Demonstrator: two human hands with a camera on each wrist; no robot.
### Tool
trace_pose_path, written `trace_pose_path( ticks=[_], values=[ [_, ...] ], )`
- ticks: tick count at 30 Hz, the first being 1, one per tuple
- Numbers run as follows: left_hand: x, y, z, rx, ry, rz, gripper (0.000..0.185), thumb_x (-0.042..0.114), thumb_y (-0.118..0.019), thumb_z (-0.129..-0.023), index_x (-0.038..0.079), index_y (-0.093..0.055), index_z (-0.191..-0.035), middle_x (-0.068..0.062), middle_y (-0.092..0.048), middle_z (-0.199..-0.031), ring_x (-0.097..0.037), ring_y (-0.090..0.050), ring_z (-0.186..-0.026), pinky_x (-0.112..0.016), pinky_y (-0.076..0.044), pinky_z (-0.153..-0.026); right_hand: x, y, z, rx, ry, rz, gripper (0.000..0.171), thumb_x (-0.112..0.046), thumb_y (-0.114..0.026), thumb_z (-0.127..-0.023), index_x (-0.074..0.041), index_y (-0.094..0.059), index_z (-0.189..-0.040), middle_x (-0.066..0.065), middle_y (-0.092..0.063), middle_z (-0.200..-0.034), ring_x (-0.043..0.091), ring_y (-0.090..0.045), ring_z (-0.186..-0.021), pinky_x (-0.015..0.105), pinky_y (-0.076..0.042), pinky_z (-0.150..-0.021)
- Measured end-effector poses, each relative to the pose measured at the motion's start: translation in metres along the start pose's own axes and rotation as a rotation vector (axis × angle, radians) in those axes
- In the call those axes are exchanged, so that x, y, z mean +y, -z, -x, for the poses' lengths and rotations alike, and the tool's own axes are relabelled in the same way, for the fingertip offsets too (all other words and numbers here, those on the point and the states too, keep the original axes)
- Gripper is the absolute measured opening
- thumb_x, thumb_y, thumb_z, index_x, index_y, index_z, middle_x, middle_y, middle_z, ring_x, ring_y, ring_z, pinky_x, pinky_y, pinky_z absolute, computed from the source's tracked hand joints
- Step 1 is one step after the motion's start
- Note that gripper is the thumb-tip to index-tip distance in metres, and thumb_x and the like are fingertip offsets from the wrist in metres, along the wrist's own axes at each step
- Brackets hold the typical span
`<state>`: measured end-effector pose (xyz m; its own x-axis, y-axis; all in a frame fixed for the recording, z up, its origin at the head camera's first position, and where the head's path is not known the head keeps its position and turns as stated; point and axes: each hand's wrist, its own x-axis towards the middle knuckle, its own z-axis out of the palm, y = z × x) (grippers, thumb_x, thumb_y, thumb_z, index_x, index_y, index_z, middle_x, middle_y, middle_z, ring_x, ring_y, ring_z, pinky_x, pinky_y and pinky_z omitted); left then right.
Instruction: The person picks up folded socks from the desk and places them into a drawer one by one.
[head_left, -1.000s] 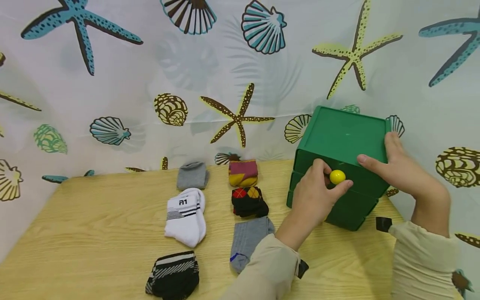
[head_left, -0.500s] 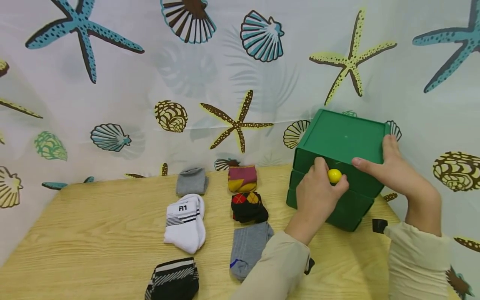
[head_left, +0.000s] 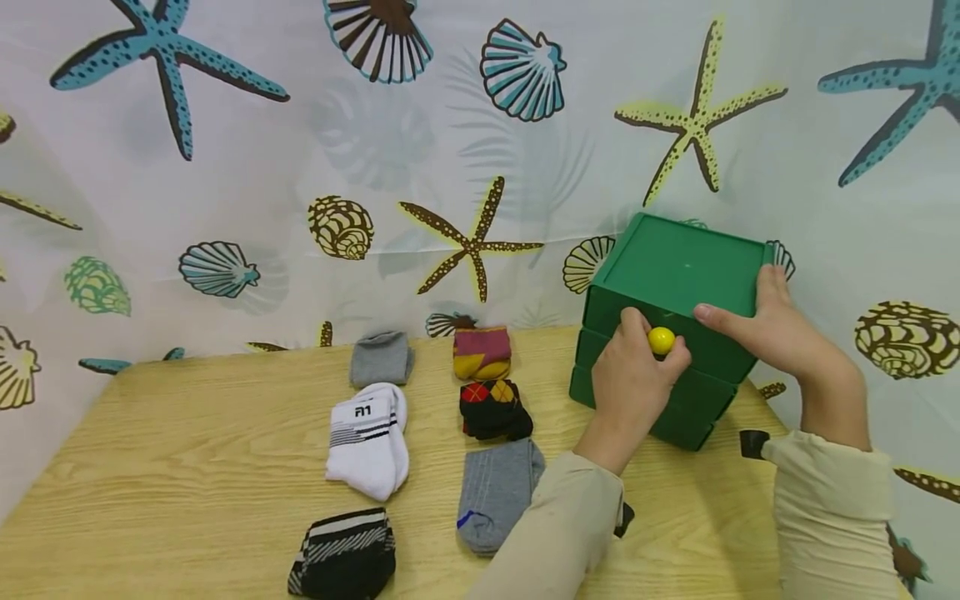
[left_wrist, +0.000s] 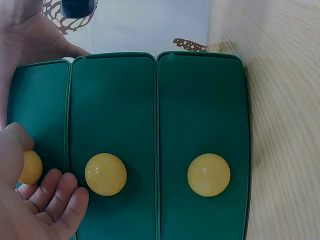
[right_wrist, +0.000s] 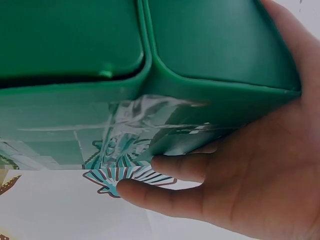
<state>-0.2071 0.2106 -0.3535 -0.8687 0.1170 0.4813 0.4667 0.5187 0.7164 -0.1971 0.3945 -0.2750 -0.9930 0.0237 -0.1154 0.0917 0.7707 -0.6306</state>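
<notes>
Two hands: both at the green drawer chest (head_left: 678,275), which stands at the right rear of the wooden table (head_left: 187,467), close against the sea-life curtain (head_left: 300,150).
Left hand (head_left: 633,379): thumb and fingers pinch the top yellow knob (head_left: 661,340), set on the uppermost drawer front.
Right hand (head_left: 772,329): clasps the chest's upper right corner, thumb along the front edge, fingers curled behind its back wall in the right wrist view.
Drawers: three fronts side by side in the left wrist view, each with a round knob; middle knob (left_wrist: 105,174) and lowest knob (left_wrist: 208,174) untouched.
Socks: seven folded bundles in two columns left of the chest, among them a white sock (head_left: 369,437), a grey sock (head_left: 495,492) and an argyle sock (head_left: 493,408).
Sleeves: beige, on both forearms.
</notes>
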Motion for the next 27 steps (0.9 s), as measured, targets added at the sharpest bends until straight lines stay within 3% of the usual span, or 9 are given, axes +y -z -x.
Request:
trace_pose_path(
  ticks=[10, 27],
  values=[
    [-0.005, 0.0, 0.0, 0.012, -0.003, 0.1, 0.038, 0.031, -0.074, -0.092, 0.016, -0.039, -0.09, 0.004, -0.044, -0.068, -0.01, -0.046, -0.054, -0.023, -0.034, -0.049, -0.003, 0.0, -0.003, -0.01, 0.014, 0.03, 0.117, -0.062, -0.051, -0.097, 0.002, 0.035, -0.145, 0.019, 0.042, -0.152, 0.04, 0.035, -0.14, 0.068, 0.001, -0.111],
    [-0.007, 0.005, 0.01, 0.017, 0.004, 0.099, 0.037, 0.033, -0.073, -0.091, 0.016, -0.04, -0.089, 0.005, -0.044, -0.068, -0.01, -0.046, -0.054, -0.025, -0.036, -0.049, -0.001, 0.002, -0.006, -0.036, 0.01, 0.038, 0.116, -0.06, -0.05, -0.098, 0.003, 0.035, -0.145, 0.021, 0.042, -0.151, 0.043, 0.034, -0.14, 0.069, 0.001, -0.111]
  ],
)
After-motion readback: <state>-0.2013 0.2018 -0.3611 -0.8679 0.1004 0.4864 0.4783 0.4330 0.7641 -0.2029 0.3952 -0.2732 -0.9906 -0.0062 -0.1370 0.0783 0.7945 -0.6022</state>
